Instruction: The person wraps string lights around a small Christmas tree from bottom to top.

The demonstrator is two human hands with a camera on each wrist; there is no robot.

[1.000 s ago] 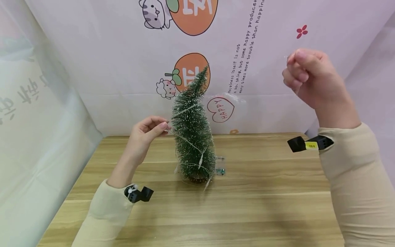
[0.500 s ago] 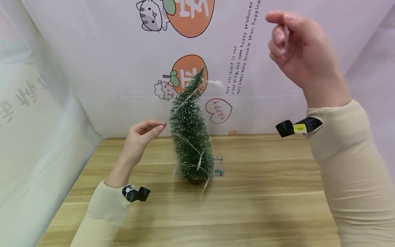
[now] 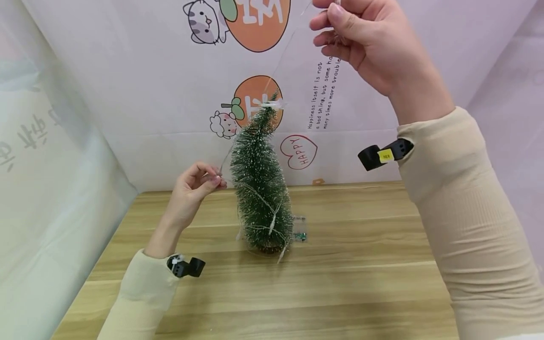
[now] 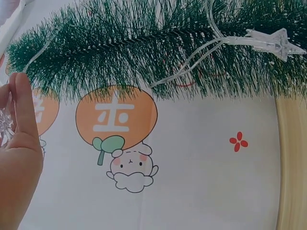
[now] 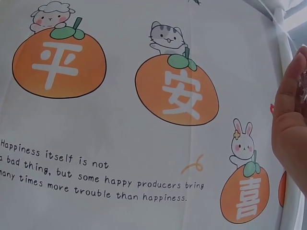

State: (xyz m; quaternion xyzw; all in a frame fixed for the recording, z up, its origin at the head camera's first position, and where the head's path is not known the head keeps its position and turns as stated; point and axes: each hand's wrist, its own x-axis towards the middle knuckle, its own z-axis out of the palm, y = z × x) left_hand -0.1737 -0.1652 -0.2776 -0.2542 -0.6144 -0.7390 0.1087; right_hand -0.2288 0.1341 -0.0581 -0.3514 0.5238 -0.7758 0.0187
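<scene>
A small frosted green Christmas tree (image 3: 261, 189) stands upright on the wooden table (image 3: 340, 283), wound with a clear string of lights (image 3: 272, 222). My left hand (image 3: 197, 182) pinches the string just left of the tree's middle. My right hand (image 3: 357, 28) is raised high at the top of the head view and pinches the string's far end, which slants down to the tree's tip (image 3: 269, 101). The left wrist view shows the tree's branches (image 4: 144, 48), the clear wire and a clear star-shaped light (image 4: 271, 42), with my fingers (image 4: 21, 124) at the left edge.
A small green circuit piece (image 3: 301, 236) of the light string lies on the table beside the tree's base. A printed backdrop (image 3: 263, 23) with oranges and cartoon animals hangs behind. A translucent sheet (image 3: 51, 189) closes off the left side.
My right hand has risen and moved left, from beside the tree to above it, drawing the string up to the tree's tip. My left hand has kept its pinch by the tree.
</scene>
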